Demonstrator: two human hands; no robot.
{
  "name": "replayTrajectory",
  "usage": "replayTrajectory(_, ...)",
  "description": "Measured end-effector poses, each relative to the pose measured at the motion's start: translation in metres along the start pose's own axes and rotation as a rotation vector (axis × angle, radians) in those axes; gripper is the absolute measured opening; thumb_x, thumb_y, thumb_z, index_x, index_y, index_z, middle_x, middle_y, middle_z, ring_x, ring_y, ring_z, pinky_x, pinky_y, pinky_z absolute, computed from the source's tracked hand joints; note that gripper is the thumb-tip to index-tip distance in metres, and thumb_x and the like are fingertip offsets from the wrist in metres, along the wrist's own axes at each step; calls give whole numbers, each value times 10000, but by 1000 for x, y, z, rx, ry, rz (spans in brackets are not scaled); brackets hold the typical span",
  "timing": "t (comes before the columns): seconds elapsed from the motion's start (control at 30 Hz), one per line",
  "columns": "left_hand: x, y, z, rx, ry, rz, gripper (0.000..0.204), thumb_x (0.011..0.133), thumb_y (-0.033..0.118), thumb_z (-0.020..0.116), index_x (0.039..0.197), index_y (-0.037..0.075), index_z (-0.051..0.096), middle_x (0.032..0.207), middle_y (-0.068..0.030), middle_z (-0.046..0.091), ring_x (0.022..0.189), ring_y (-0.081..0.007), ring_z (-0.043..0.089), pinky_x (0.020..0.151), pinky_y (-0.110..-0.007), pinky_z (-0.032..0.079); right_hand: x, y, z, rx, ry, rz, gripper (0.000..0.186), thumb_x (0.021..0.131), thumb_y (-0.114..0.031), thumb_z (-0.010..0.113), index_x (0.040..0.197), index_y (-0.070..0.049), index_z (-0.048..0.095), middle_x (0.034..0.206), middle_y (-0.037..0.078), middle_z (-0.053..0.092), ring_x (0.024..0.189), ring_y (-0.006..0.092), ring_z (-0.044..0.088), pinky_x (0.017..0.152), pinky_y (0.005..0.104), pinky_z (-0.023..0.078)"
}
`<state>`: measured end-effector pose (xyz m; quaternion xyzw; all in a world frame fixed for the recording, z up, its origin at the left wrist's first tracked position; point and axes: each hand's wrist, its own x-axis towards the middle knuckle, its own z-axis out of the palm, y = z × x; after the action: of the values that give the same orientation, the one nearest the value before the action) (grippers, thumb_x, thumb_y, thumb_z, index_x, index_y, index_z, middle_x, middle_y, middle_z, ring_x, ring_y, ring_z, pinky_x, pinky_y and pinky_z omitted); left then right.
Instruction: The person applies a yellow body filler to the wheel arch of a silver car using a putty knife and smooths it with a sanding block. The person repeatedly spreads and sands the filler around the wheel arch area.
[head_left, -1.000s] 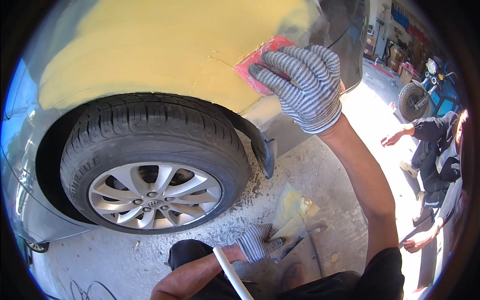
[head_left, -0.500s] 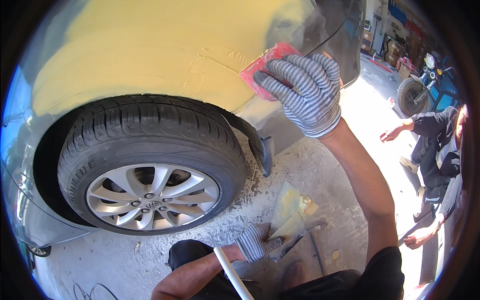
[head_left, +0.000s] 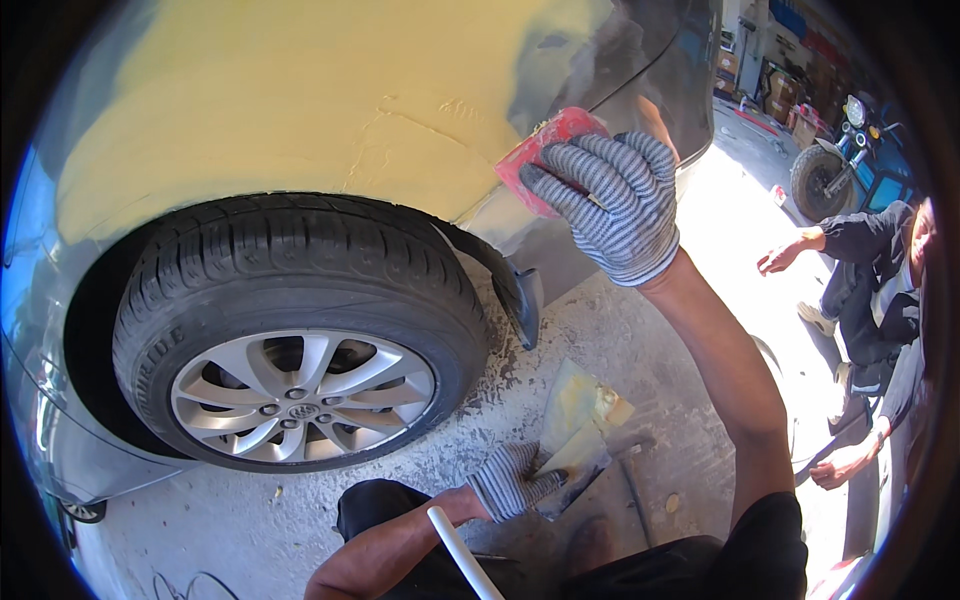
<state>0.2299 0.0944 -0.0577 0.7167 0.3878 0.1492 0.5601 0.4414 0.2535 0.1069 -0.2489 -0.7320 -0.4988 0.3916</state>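
Observation:
In a grey-and-white striped knit glove, my right hand (head_left: 615, 205) grips a red putty spreader (head_left: 548, 158). The spreader is beside the right end of the yellow putty (head_left: 300, 110) that coats the car's rear panel; whether it touches the panel is hard to tell. A few thin raised ridges run across the putty left of the spreader. Low in the view, my left hand (head_left: 512, 482), gloved alike, is closed on the near end of a flat, pale putty board (head_left: 575, 415) with yellow putty on it. The fingers partly hide that end.
Below the panel sits the car's rear wheel (head_left: 300, 400), with a dark mud flap (head_left: 525, 305) behind it. A white tube (head_left: 462, 552) crosses near my left forearm. To the right, a seated person (head_left: 865, 310) is near a motorcycle (head_left: 835, 165).
My right hand has moved the spreader slightly right and down across the panel, off the ridged putty. My left hand holds the board nearly in the same place.

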Motion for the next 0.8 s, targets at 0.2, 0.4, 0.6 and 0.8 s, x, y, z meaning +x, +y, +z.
replayTrajectory(0.2,1,-6,4,-120,11,2,394,870,323,716,1009,-41,655,647,-75,633,577,-93,548,523,-288,442,-13,2,-4,2,5,12,296,699,-176,687,987,-236,711,1082,-28,657,1011,176,594,897,415,418)
replayTrajectory(0.4,-1,-4,0,2,1,-41,365,885,287,703,1027,-44,652,656,-50,636,568,-87,543,513,-278,439,7,-1,-17,-3,49,51,270,692,-179,696,955,-239,712,1063,-32,663,994,172,598,877,394,421)
replayTrajectory(0.6,1,-5,1,-65,-27,-96,334,901,252,683,1046,-46,644,650,-39,633,572,-68,542,507,-258,430,35,0,-27,4,50,97,273,723,-146,692,989,-202,715,1062,-17,672,986,182,609,870,381,431)
replayTrajectory(0.8,-7,-1,-8,-212,133,157,322,917,169,654,1137,-56,587,860,-101,698,708,-134,640,617,-281,513,26,-11,-50,536,-17,630,234,835,-124,676,1066,-93,697,988,59,696,911,193,666,834,322,514)
